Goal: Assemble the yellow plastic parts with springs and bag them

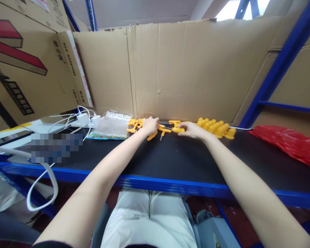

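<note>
Yellow T-handled corkscrews (134, 124) with metal spirals lie in a loose pile at the back of the black shelf. My left hand (150, 126) is over the right side of this pile, fingers curled down on a corkscrew; its fingertips are partly hidden. One corkscrew (165, 130) lies between my hands, its spiral toward me. My right hand (191, 131) pinches the end of a yellow plastic piece (178, 130), with a metal spiral just to its left; whether the two are joined is unclear. Another yellow handle (174, 122) lies behind it.
Several yellow bell-shaped plastic parts (214, 126) stand in rows to the right. Clear plastic bags (110, 125) lie left of the pile, beside white chargers and cables (83, 119). A red plastic bag (286, 141) is at far right. Cardboard (196, 69) walls the back; a blue rail (170, 184) edges the front.
</note>
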Demonstrator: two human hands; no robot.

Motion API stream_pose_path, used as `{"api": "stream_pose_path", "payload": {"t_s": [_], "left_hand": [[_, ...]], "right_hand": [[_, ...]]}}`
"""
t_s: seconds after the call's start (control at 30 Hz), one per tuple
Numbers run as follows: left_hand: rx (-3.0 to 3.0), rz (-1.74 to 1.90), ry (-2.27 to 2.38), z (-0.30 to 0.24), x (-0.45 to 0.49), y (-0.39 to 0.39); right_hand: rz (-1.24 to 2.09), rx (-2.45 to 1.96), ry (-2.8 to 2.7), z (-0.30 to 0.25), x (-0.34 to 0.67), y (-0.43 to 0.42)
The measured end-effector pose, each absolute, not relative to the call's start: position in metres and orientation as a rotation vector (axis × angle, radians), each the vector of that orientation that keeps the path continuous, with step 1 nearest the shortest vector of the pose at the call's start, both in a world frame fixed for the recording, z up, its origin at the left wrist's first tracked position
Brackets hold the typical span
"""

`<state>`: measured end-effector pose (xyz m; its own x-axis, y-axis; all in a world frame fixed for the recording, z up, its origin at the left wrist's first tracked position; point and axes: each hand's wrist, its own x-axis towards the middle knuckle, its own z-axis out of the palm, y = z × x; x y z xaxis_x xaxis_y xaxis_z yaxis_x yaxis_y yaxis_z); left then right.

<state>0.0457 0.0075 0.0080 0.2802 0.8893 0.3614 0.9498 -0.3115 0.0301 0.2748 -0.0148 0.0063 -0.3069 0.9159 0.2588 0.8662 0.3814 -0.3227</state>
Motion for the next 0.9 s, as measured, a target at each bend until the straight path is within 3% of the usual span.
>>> {"api": "stream_pose_path", "payload": {"t_s": [0.67, 0.9], "left_hand": [[-2.314, -0.547, -1.687, -0.005, 0.011, -0.027], [-2.327, -0.551, -1.659, -0.007, 0.017, -0.031]], "right_hand": [[0.035, -1.297, -2.375, 0.004, 0.258, -0.02], [0.135, -1.186, -2.431, 0.001, 0.253, -0.019]]}}
